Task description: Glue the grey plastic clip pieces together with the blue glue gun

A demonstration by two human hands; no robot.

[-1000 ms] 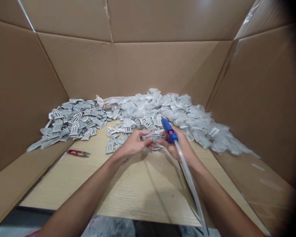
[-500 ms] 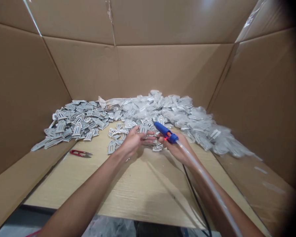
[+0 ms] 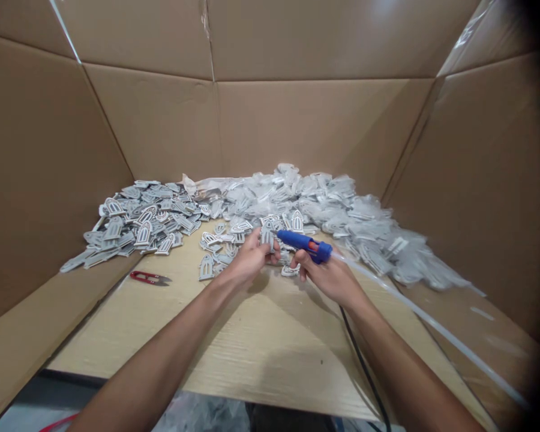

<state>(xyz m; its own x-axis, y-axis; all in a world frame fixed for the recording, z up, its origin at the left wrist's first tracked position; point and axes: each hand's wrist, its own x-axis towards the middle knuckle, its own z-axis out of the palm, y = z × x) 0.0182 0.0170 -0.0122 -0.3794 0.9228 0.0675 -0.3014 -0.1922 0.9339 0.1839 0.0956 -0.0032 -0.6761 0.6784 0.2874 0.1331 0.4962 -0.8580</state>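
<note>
Between the fingers of my left hand [image 3: 251, 259] is a small grey arch-shaped piece [image 3: 267, 237], held upright above the table. My right hand [image 3: 328, 273] is closed around a blue glue gun [image 3: 303, 243], whose tip points left and meets or nearly meets the upper part of that piece. A long clear glue stick [image 3: 400, 295] runs out of the back of the gun to the right. Several more arch pieces lie loose around my hands, among them a grey one [image 3: 206, 267] to the left and a white-trimmed one [image 3: 297, 221] behind the gun.
Red thread snips [image 3: 149, 278] lie on the wooden table [image 3: 234, 354] at left. A heap of arch pieces [image 3: 148, 219] stands at back left, a plastic-wrapped heap [image 3: 364, 225] at back right. Cardboard walls [image 3: 319, 132] surround the table. A black cable [image 3: 360, 357] hangs near my right forearm.
The glue gun has turned flatter, its tip now at the arch piece. The clear glue stick has swung right. My left fingers have curled in more around the piece.
</note>
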